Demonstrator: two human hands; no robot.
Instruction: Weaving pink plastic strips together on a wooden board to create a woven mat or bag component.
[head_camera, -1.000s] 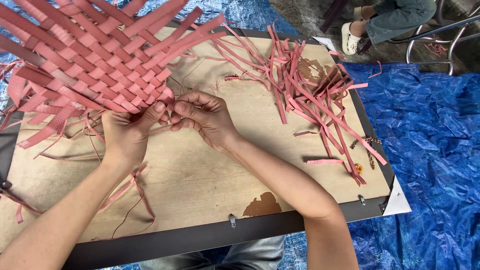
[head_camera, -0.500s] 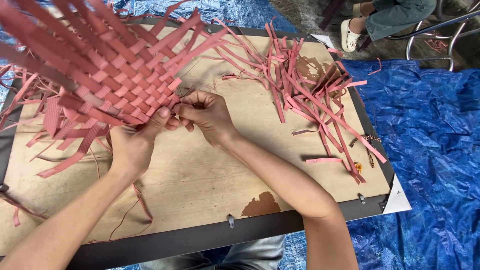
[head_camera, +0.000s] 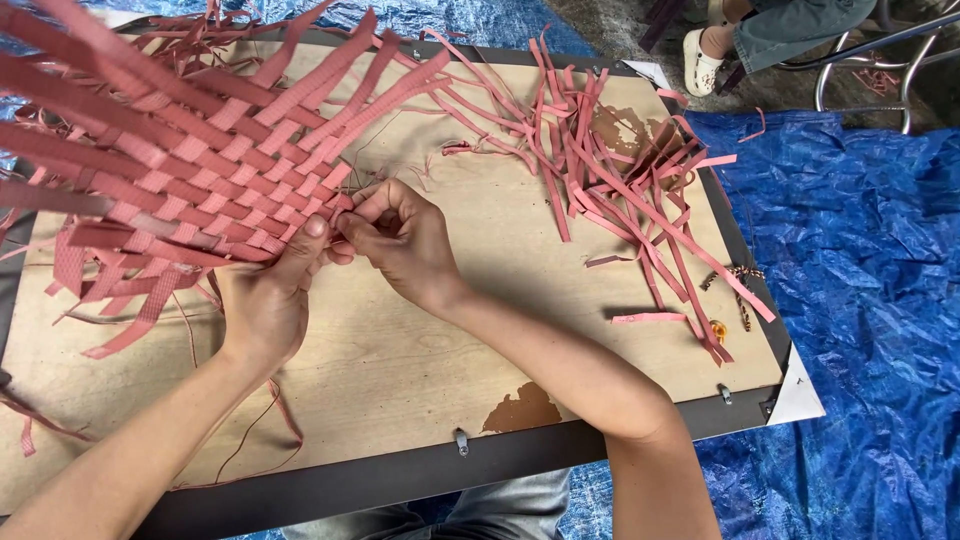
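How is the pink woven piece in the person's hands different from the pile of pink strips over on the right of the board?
The woven piece has its strips interlaced in a tight checker pattern; the loose pile lies tangled and unwoven. The woven piece is gripped at its edge by the left hand and right hand; the loose pile is untouched, flat on the wooden board. Both are the same flat pink strip material.
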